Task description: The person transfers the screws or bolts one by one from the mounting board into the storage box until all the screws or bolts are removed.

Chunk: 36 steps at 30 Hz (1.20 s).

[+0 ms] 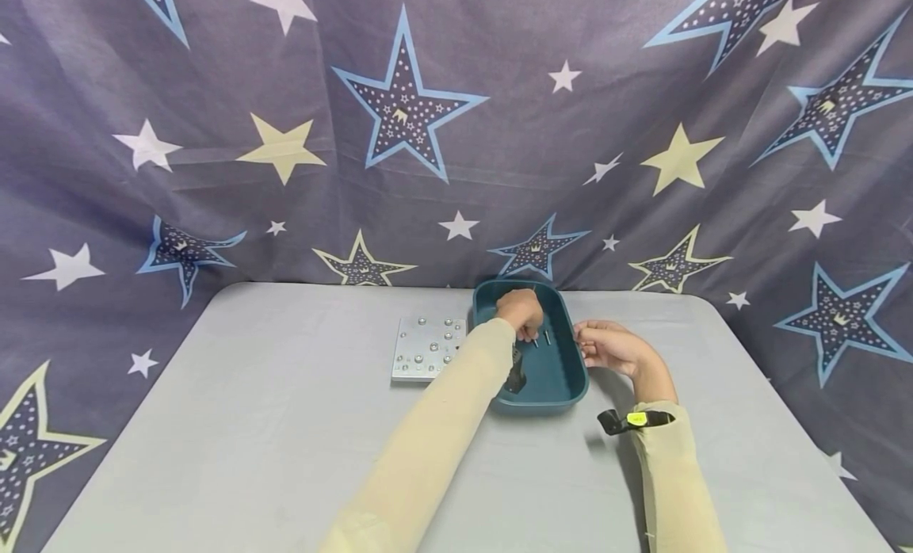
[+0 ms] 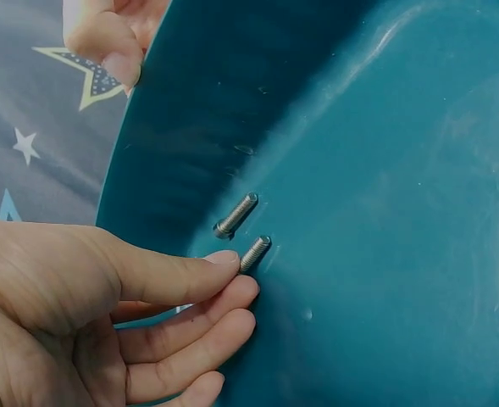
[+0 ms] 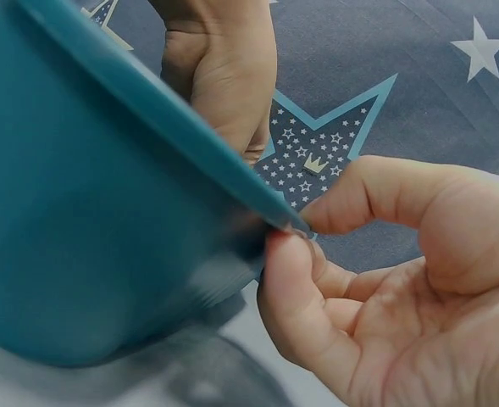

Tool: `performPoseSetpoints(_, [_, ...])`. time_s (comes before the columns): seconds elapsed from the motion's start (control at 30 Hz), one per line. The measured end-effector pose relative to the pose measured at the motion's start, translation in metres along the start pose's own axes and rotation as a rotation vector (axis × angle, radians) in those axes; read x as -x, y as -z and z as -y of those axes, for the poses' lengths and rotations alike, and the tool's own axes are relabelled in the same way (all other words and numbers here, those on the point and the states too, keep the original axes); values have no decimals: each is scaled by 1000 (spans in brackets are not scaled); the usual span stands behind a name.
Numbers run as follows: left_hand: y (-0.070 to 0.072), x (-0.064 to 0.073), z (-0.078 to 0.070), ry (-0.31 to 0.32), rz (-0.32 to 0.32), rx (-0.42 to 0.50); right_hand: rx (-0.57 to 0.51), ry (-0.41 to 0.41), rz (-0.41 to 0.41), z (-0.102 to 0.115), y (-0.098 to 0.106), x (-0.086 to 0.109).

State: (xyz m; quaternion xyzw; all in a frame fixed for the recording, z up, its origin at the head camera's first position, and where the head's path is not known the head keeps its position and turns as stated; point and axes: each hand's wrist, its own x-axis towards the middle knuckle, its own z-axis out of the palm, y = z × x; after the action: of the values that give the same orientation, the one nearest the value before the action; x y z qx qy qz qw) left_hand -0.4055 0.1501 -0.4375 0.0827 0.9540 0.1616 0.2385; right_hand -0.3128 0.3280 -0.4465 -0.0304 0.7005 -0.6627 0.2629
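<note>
My left hand [image 1: 521, 311] reaches down into a blue-green plastic tray [image 1: 552, 379]. In the left wrist view its thumb and index finger pinch one end of a small metal screw [image 2: 256, 253], whose threaded end sticks out past the fingertips. A second screw [image 2: 236, 215] lies beside it on the tray floor, apart from the fingers. At the tray's right side, my right hand [image 1: 613, 348] pinches the rim between thumb and index finger, as the right wrist view shows. The held screw's head is hidden by the fingers.
Left of the tray, a silver metal plate [image 1: 428, 348] bearing several screws lies on the grey table [image 1: 285, 426]; the left sleeve [image 1: 442, 410] covers its right corner. A star-patterned curtain [image 1: 456, 141] hangs behind the table. A black wrist camera [image 1: 610, 421] juts from the right sleeve.
</note>
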Motion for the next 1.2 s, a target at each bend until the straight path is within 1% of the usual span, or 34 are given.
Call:
performPoseSetpoints(0.17, [-3,-5,1,21,3,5,-15,-6,-3,-1,-1,0])
performPoseSetpoints(0.33, [-4,-6,2,29,-9,20,-18,-3,0,-2,-3,0])
performPoseSetpoints(0.43, [-4,-3,3,29,-18,35,-11,3,8,-2,-3,-1])
performPoseSetpoints(0.53, [-2,0,4,23,-9,51,-8,8,11,-2,-3,-1])
performPoseSetpoints(0.63, [3,7,4,18,21,78,-13,10,11,-1,-2,0])
performPoseSetpoints(0.7, [8,13,3,17,48,78,-14,15,13,-1,-1,0])
performPoseSetpoints(0.77, [13,18,2,9,72,53,-17,14,14,-1,-1,0])
performPoseSetpoints(0.8, [17,22,0,6,100,27,-18,13,13,0,-1,0])
performPoseSetpoints(0.83, [22,27,-2,0,126,-10,-19,11,10,0,-1,0])
performPoseSetpoints(0.9, [25,27,-5,-18,131,-91,-19,6,6,0,-1,-1])
performPoseSetpoints(0.97, [33,35,-9,-28,118,-162,-18,4,4,-1,-1,-1])
performPoseSetpoints(1.0, [37,39,-10,-40,100,-189,-17,3,2,-1,-1,-1])
performPoseSetpoints(1.03, [40,42,-9,-49,63,-207,-14,2,1,-1,0,-2])
performPoseSetpoints(1.07, [43,46,-8,-62,24,-212,-14,1,-1,-1,0,-2])
performPoseSetpoints(1.1, [48,54,-7,-86,-3,-205,-14,1,-3,-1,0,-2])
performPoseSetpoints(1.2, [62,68,0,-173,-77,-180,-11,-6,-10,-1,0,-1])
